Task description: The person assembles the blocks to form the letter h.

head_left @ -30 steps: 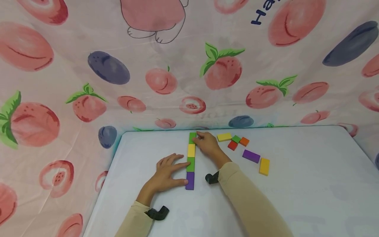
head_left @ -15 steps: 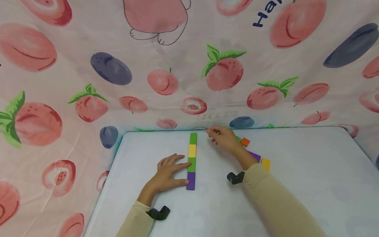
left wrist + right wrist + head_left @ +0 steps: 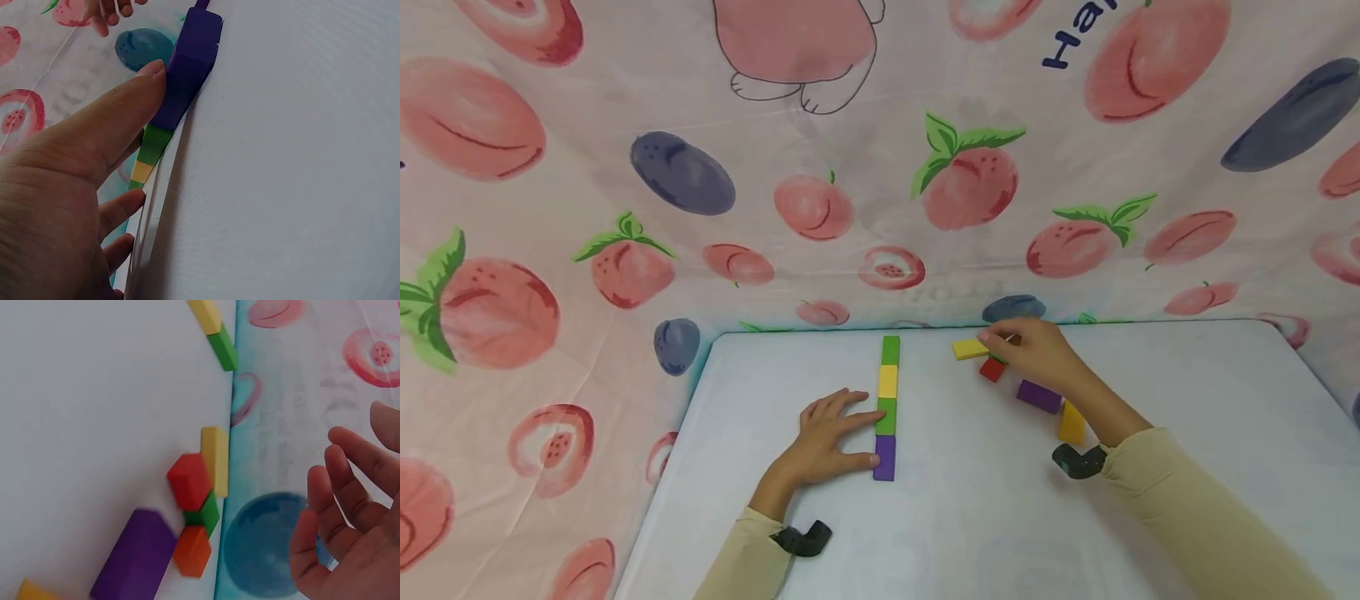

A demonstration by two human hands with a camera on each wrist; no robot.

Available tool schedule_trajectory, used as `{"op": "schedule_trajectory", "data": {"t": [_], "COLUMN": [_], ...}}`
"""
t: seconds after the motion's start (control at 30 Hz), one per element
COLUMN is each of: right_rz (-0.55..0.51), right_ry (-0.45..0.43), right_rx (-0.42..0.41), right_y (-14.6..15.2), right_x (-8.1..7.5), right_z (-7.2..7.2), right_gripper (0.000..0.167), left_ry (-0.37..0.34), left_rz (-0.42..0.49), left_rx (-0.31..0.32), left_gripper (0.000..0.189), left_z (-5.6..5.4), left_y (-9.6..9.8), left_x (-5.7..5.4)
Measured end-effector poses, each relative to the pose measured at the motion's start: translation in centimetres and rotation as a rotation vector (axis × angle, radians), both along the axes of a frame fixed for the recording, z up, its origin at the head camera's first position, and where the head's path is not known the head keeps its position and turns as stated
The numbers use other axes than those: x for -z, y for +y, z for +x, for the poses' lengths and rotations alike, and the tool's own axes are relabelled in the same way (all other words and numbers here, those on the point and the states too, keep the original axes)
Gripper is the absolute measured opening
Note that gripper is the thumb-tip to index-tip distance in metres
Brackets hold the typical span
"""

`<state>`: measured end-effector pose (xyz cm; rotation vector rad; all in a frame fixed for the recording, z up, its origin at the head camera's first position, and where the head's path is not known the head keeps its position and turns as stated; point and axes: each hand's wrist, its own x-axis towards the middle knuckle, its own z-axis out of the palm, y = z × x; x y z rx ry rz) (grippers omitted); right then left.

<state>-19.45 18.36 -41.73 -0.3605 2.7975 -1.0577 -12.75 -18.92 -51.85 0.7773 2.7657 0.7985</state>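
Note:
Four-sided wooden blocks form a straight row: a purple block (image 3: 885, 462) nearest, then a green block (image 3: 889, 423), a yellow block (image 3: 888, 382) and another green block (image 3: 891, 350) at the far end. My left hand (image 3: 820, 442) lies to the left of it, thumb at the purple block and index fingertip on the nearer green one, fingers extended. Over the loose blocks hovers my right hand (image 3: 1037, 354), its fingers loosely bent around nothing in the right wrist view. Below it are a yellow block (image 3: 968, 349), a red block (image 3: 992, 369), and green (image 3: 204, 515) and orange (image 3: 192, 551) blocks partly hidden in the head view.
Nearer on the right lie a loose purple block (image 3: 1039, 396) and a yellow-orange block (image 3: 1072, 423), the latter beside the right wrist. The white table (image 3: 970, 533) ends at the back against a fruit-printed cloth (image 3: 880, 200).
My right hand has left the far green block of the row and moved right, over the loose blocks. The left hand has stayed in place at the row.

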Motion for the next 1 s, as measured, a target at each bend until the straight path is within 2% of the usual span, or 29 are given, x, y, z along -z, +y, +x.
{"op": "schedule_trajectory", "data": {"t": [0.17, 0.3, 0.47, 0.7, 1.0], "right_rz": [0.09, 0.136, 0.184, 0.214, 0.194], "right_ry": [0.012, 0.017, -0.033, -0.094, -0.164], "right_rx": [-0.012, -0.019, 0.018, 0.042, 0.029], "right_y": [1.9, 3.3, 5.0, 7.0, 8.0], "right_x": [0.9, 1.9, 3.4, 5.1, 6.2], "right_z": [1.0, 1.8, 2.2, 2.5, 2.5], "right_gripper": [0.037, 0.039, 0.043, 0.039, 0.04], "left_ry": [-0.009, -0.009, -0.013, -0.014, -0.011], "left_rz": [-0.007, -0.008, -0.022, -0.035, -0.039], "left_rx": [0.001, 0.001, 0.004, 0.002, 0.003], "left_gripper": [0.067, 0.067, 0.068, 0.069, 0.069], "left_z": [0.0, 0.0, -0.1, -0.2, -0.2], "left_y": [0.0, 0.0, -0.1, -0.2, -0.2], "left_x": [-0.1, -0.2, 0.0, 0.3, 0.3]}}
